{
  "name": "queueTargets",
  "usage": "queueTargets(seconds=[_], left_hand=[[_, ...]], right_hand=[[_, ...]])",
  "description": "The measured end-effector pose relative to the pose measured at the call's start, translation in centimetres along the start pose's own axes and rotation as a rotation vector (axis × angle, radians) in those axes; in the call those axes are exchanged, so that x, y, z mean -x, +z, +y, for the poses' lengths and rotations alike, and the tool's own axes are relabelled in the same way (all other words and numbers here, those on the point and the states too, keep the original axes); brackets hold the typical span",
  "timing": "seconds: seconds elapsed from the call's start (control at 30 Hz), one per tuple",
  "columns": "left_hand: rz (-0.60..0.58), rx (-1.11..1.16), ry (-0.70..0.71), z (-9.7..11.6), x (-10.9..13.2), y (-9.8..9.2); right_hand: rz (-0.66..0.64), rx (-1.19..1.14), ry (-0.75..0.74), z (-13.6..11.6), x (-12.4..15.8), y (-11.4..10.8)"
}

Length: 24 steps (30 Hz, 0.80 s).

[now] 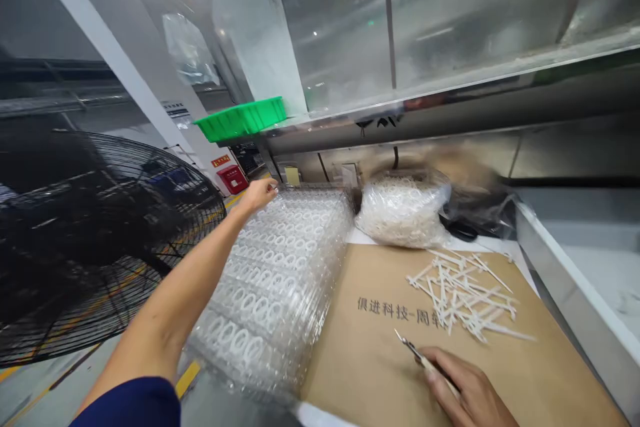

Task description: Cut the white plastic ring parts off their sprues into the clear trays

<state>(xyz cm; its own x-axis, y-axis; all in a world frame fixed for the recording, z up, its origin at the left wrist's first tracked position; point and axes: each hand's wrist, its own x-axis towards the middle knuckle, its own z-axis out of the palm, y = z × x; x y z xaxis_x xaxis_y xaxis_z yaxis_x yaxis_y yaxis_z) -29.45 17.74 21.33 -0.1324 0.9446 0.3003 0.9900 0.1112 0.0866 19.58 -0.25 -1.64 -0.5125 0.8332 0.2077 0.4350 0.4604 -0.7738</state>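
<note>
My left hand (263, 193) reaches to the far left corner of a stack of clear plastic blister trays (280, 267). Its fingers are pinched together, and what they hold, if anything, is too small to make out. White rings (240, 340) sit in rows in the top tray. At the lower right, my right hand (463, 387) is closed around a slim craft knife (415, 350), its thin pointed blade angled up and left above the brown cardboard sheet (360, 360). Beyond the knife lies a loose heap of thin white plastic pieces (465, 293).
A clear bag of pale small parts (405, 210) stands behind the cardboard. A white bin (575, 280) borders the right side. On the shelf edge sits a green tray (243, 120). A large black fan (100, 247) stands at the left.
</note>
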Motion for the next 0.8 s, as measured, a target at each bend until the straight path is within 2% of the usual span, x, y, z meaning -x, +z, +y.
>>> queueTargets(seconds=[0.13,0.2,0.3,0.43,0.6,0.7,0.8], left_hand=[[0.013,0.029,0.174,4.1,-0.2,-0.4],[-0.015,0.029,0.349,7.4,0.1,-0.4],[-0.105,0.029,0.649,14.0,2.2,-0.4],[-0.238,0.103,0.936,24.2,7.2,-0.4],[-0.251,0.099,1.258,36.4,13.0,0.9],[-0.217,0.065,1.395,42.4,15.1,2.3],[-0.196,0.011,1.419,47.5,16.2,4.1]], right_hand=[[-0.032,0.197,-0.278,-2.2,0.1,0.0],[-0.033,0.238,-0.292,-2.3,-0.1,0.0],[-0.027,0.282,-0.299,-2.0,-0.3,0.0],[-0.022,0.326,-0.311,-2.1,-0.4,-0.2],[-0.023,0.360,-0.297,-2.6,-0.3,-0.4],[-0.017,0.375,-0.279,-2.8,-0.2,-0.8],[0.004,0.389,-0.256,-3.2,-0.1,-1.6]])
